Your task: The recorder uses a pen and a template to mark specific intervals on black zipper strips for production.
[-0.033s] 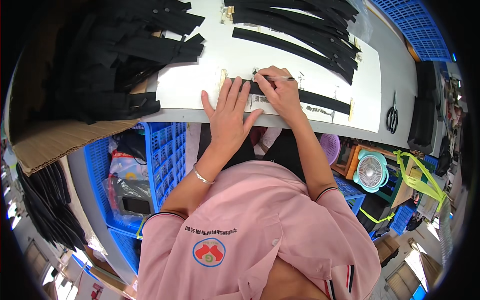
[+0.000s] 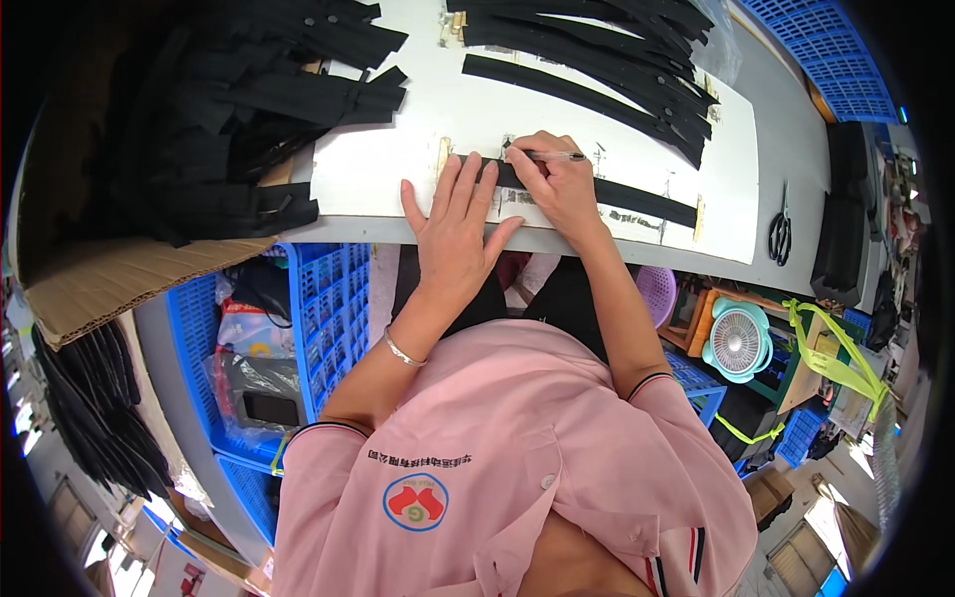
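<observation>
Nothing has visibly moved: the left hand [image 2: 453, 244], fingers spread, rests on a narrow, flat, seemingly plain black strip [image 2: 642, 202]. The right hand [image 2: 569, 194] pinches a pen [image 2: 559, 155].

Strip [image 2: 647, 200] near the front of a board [image 2: 731, 169] on a table [image 2: 799, 139].
More strips [image 2: 657, 95] behind it; a pile [image 2: 199, 109] left, apparently in a carton [image 2: 149, 281]; scissors [image 2: 781, 239] right, on the table.

Under the left hand [image 2: 450, 244], a strip [image 2: 647, 202] is showing plain black, and the board [image 2: 383, 171] is looking white with dark smudges. In the right hand [image 2: 565, 194], a pen [image 2: 559, 155] is showing clear and black. Below both, the shirt [image 2: 497, 398] is showing pink; leftward, a crate [image 2: 333, 323] is looking grid-patterned blue; rightward, a fan [image 2: 738, 341] is showing turquoise and white.
</observation>
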`<state>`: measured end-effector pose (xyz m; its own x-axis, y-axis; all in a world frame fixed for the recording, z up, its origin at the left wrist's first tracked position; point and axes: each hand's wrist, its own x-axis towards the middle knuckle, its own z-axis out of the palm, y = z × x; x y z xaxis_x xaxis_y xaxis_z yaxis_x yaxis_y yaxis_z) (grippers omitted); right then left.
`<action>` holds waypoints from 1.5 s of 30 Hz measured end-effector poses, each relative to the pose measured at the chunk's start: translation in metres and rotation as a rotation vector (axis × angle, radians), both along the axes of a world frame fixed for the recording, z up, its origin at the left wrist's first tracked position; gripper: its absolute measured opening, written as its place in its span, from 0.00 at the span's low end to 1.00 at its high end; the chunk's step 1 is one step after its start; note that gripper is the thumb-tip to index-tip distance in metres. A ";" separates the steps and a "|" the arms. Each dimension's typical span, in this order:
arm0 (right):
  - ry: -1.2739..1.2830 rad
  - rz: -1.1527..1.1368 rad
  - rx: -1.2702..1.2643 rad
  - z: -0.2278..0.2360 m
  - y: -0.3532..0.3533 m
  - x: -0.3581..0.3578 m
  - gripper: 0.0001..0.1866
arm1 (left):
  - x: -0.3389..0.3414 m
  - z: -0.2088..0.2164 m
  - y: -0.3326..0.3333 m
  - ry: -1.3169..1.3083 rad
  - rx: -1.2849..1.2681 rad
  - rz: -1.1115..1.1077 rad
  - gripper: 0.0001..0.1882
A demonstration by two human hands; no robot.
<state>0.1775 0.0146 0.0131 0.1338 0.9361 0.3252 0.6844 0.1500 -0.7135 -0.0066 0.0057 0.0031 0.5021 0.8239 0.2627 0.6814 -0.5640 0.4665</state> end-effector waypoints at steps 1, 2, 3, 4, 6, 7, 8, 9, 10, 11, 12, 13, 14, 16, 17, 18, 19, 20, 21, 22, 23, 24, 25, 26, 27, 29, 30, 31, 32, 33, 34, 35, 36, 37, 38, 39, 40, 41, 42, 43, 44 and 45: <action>-0.013 -0.005 0.010 0.001 0.000 0.000 0.07 | 0.000 0.000 0.000 -0.003 0.003 -0.002 0.36; -0.026 -0.010 0.019 0.001 0.000 -0.001 0.07 | 0.000 0.000 0.000 -0.007 0.007 -0.004 0.36; -0.027 -0.010 0.018 0.001 0.000 -0.001 0.07 | 0.001 0.000 0.000 -0.007 0.006 -0.004 0.36; -0.028 -0.014 0.029 0.001 0.000 -0.001 0.06 | 0.001 0.000 0.000 -0.006 0.008 -0.003 0.36; -0.029 -0.019 0.040 0.002 -0.001 -0.001 0.06 | 0.001 -0.001 0.000 -0.004 0.009 -0.002 0.36; -0.005 0.008 0.053 0.004 -0.003 0.000 0.06 | 0.001 -0.001 0.000 -0.002 0.010 -0.001 0.36; 0.018 0.035 0.066 0.005 -0.005 0.001 0.05 | 0.001 -0.001 0.000 0.000 0.010 0.001 0.35; 0.019 0.035 0.066 0.005 -0.005 0.004 0.05 | 0.001 -0.001 0.000 0.001 0.010 0.001 0.35; 0.003 0.124 0.075 0.004 -0.003 0.007 0.05 | 0.001 0.000 0.000 0.001 0.010 0.000 0.35; -0.013 0.214 0.084 0.004 -0.002 0.009 0.04 | 0.001 0.000 0.000 0.002 0.009 0.000 0.35; -0.013 0.212 0.084 0.004 -0.002 0.008 0.04 | 0.001 0.000 0.000 0.002 0.010 -0.001 0.35; -0.014 0.211 0.088 0.003 -0.001 0.007 0.04 | 0.001 -0.001 0.000 0.002 0.008 0.000 0.35; -0.016 0.210 0.091 0.002 -0.001 0.007 0.04 | 0.001 -0.001 0.000 0.002 0.007 0.002 0.35; -0.030 0.208 0.094 0.003 0.000 0.006 0.04 | 0.001 -0.002 0.001 0.000 0.010 0.004 0.36; -0.046 0.205 0.096 0.003 0.001 0.005 0.04 | 0.001 -0.002 0.001 -0.003 0.012 0.006 0.36; -0.043 0.209 0.098 0.003 0.001 0.005 0.04 | 0.001 -0.002 0.001 -0.001 0.014 0.009 0.36; -0.061 0.205 0.116 0.003 0.002 0.004 0.04 | 0.001 -0.001 0.001 -0.002 0.014 0.007 0.36; -0.080 0.201 0.135 0.002 0.002 0.005 0.04 | 0.001 -0.001 0.001 -0.003 0.014 0.006 0.36; -0.076 0.206 0.142 0.002 0.002 0.005 0.04 | 0.002 -0.001 0.001 0.000 0.020 0.011 0.36; -0.070 0.209 0.134 0.002 0.001 0.006 0.04 | 0.002 -0.001 0.000 -0.008 0.016 0.007 0.36; -0.065 0.210 0.127 0.002 0.000 0.007 0.04 | 0.002 0.000 0.000 -0.016 0.012 0.002 0.37; -0.064 0.215 0.108 0.002 -0.003 0.010 0.03 | 0.003 0.001 0.000 -0.016 -0.003 -0.008 0.37; -0.061 0.216 0.115 0.007 -0.008 0.010 0.03 | 0.001 0.003 0.000 -0.013 0.004 -0.007 0.37; -0.046 0.136 0.132 0.014 -0.015 0.007 0.03 | -0.002 0.005 0.001 -0.065 -0.049 -0.016 0.36; -0.031 0.053 0.147 0.019 -0.023 0.005 0.04 | -0.004 0.006 0.003 -0.117 -0.102 -0.028 0.36; -0.105 -0.120 0.221 0.012 -0.049 0.011 0.11 | -0.015 0.008 0.014 -0.148 -0.082 -0.031 0.33; -0.193 -0.215 0.264 0.010 -0.062 0.013 0.14 | -0.024 0.006 0.026 -0.106 0.022 0.025 0.32; -0.186 -0.211 0.271 0.008 -0.072 0.015 0.14 | -0.036 0.006 0.038 -0.062 0.128 0.086 0.31; -0.313 -0.263 0.223 0.008 -0.082 0.019 0.16 | -0.046 0.005 0.054 -0.029 0.191 0.149 0.29; -0.440 -0.322 0.168 0.005 -0.092 0.025 0.18 | -0.053 0.004 0.070 0.003 0.251 0.204 0.27; -0.474 -0.323 0.072 -0.003 -0.101 0.030 0.21 | -0.060 0.003 0.086 0.003 0.253 0.193 0.27; -0.473 -0.336 0.070 -0.001 -0.101 0.032 0.21 | -0.066 0.004 0.100 0.035 0.302 0.214 0.25; -0.473 -0.301 0.051 0.003 -0.097 0.036 0.24 | -0.069 0.004 0.112 0.068 0.351 0.235 0.23; -0.471 -0.263 0.033 0.003 -0.093 0.040 0.26 | -0.067 0.007 0.120 -0.004 0.376 0.228 0.18; -0.471 -0.260 -0.029 0.001 -0.086 0.049 0.26 | -0.069 0.008 0.128 0.004 0.399 0.210 0.15; -0.448 -0.261 -0.021 0.002 -0.075 0.057 0.23 | -0.072 0.008 0.134 0.012 0.422 0.194 0.12; -0.436 -0.268 -0.031 0.002 -0.063 0.069 0.22 | -0.070 0.012 0.135 0.012 0.423 0.182 0.12; -0.427 -0.282 -0.044 0.002 -0.053 0.081 0.22 | -0.065 0.018 0.136 -0.031 0.447 0.170 0.10; -0.427 -0.301 -0.050 0.003 -0.044 0.091 0.22 | -0.059 0.021 0.135 -0.075 0.470 0.158 0.08; -0.398 -0.309 -0.047 0.005 -0.034 0.099 0.21 | -0.055 0.022 0.133 -0.078 0.470 0.143 0.08; -0.368 -0.321 -0.044 0.006 -0.031 0.106 0.20 | -0.050 0.021 0.130 -0.138 0.394 0.093 0.07; -0.369 -0.341 -0.049 0.006 -0.031 0.109 0.20 | -0.044 0.022 0.126 -0.197 0.317 0.043 0.07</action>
